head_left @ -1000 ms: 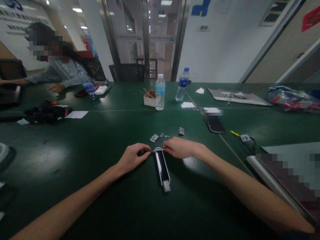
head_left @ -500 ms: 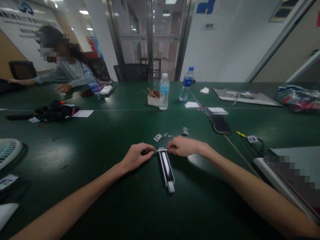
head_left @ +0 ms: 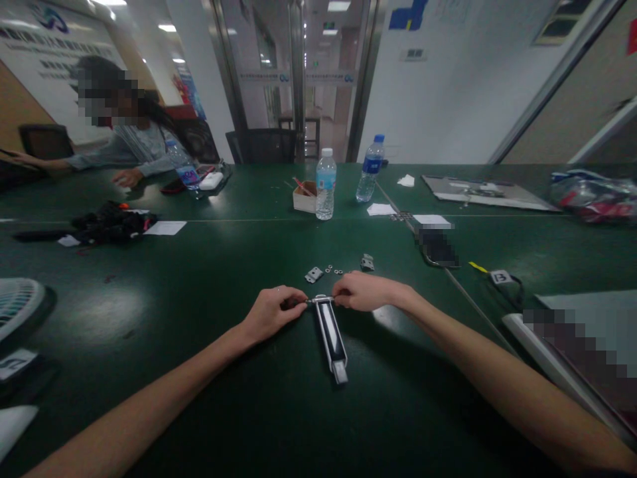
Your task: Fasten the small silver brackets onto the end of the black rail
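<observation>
A long, narrow white-and-metal device point(head_left: 329, 332) with a dark middle strip lies on the green table, its narrow tab end toward me. Across its far end runs a thin metal rod point(head_left: 322, 299). My left hand point(head_left: 273, 311) pinches the rod's left end between thumb and fingertips. On the other side, my right hand point(head_left: 365, 291) is closed at the right end, its fingertips partly hiding what they grip. Just beyond the hands lie a metal bracket point(head_left: 314, 274), a second bracket point(head_left: 367, 263) and several small nuts or washers point(head_left: 338, 271).
Farther back stand a clear water bottle point(head_left: 326, 186), a blue-capped bottle point(head_left: 371, 169) and a small box point(head_left: 304, 198). A laptop-like object point(head_left: 527, 332) sits at right, a white basket-like item point(head_left: 20, 302) at left. Across the table sits another person point(head_left: 134, 143).
My hands and the device hold almost the same place and pose. The view has shifted very slightly, and the other person's far arm has moved a little.
</observation>
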Demonstrator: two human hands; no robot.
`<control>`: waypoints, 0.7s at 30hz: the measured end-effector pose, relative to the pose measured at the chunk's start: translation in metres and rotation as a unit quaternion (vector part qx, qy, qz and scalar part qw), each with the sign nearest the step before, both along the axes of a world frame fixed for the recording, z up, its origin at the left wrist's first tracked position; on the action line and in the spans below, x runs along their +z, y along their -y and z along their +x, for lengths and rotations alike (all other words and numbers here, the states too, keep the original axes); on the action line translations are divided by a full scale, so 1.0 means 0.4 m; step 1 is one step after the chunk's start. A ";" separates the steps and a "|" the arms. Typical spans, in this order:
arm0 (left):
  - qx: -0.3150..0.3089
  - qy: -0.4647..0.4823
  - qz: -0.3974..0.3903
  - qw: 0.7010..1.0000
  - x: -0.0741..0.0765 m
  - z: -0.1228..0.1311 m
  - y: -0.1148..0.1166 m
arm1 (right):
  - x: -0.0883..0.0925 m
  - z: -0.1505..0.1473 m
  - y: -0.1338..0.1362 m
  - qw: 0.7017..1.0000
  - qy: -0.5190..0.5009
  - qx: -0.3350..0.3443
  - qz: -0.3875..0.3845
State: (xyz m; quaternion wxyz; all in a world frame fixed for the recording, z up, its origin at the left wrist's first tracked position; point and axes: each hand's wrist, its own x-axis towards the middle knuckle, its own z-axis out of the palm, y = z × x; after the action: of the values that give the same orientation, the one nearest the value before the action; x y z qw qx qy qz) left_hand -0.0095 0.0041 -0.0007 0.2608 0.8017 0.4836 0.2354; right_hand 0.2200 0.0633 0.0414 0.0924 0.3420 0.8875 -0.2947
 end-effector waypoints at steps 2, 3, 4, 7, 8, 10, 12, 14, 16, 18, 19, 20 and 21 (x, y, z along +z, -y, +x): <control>0.000 0.001 0.004 1.000 -0.003 0.000 -0.001 | -0.005 0.003 -0.004 1.000 -0.004 0.001 -0.003; -0.001 0.003 0.006 1.000 -0.005 0.000 -0.002 | -0.008 0.004 -0.007 1.000 -0.007 0.004 -0.005; -0.003 0.005 0.006 1.000 -0.007 0.000 -0.003 | -0.010 0.006 -0.010 1.000 -0.010 0.007 -0.008; -0.010 0.010 0.002 1.000 -0.013 0.000 -0.007 | -0.015 0.010 -0.017 1.000 -0.016 0.012 -0.020; -0.012 0.011 -0.001 1.000 -0.014 0.001 -0.009 | -0.016 0.011 -0.019 1.000 -0.016 0.011 -0.024; -0.012 0.012 -0.003 1.000 -0.015 0.002 -0.010 | -0.017 0.012 -0.020 0.999 -0.015 0.010 -0.029; -0.007 0.015 -0.004 1.000 -0.014 0.004 -0.010 | -0.019 0.013 -0.020 0.999 -0.018 0.013 -0.027; -0.004 0.018 -0.007 1.000 -0.012 0.005 -0.009 | -0.020 0.014 -0.019 0.999 -0.020 0.014 -0.026; -0.004 0.017 -0.013 1.000 -0.008 0.006 -0.008 | -0.021 0.014 -0.019 0.999 -0.019 0.014 -0.027; -0.006 0.015 -0.019 1.000 -0.005 0.005 -0.007 | -0.019 0.013 -0.018 0.999 -0.017 0.013 -0.027; -0.007 0.015 -0.021 1.000 -0.003 0.005 -0.007 | -0.017 0.012 -0.017 1.000 -0.016 0.013 -0.024; -0.008 0.013 -0.024 1.000 -0.002 0.005 -0.006 | -0.016 0.012 -0.016 1.000 -0.014 0.013 -0.020; -0.008 0.011 -0.026 1.000 0.000 0.005 -0.005 | -0.014 0.011 -0.014 1.000 -0.012 0.013 -0.017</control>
State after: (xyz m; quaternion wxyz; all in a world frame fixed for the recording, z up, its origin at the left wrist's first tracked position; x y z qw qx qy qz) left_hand -0.0076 0.0061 -0.0007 0.2884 0.7957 0.4803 0.2300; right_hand 0.2243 0.0688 0.0358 0.0917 0.3255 0.8875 -0.3130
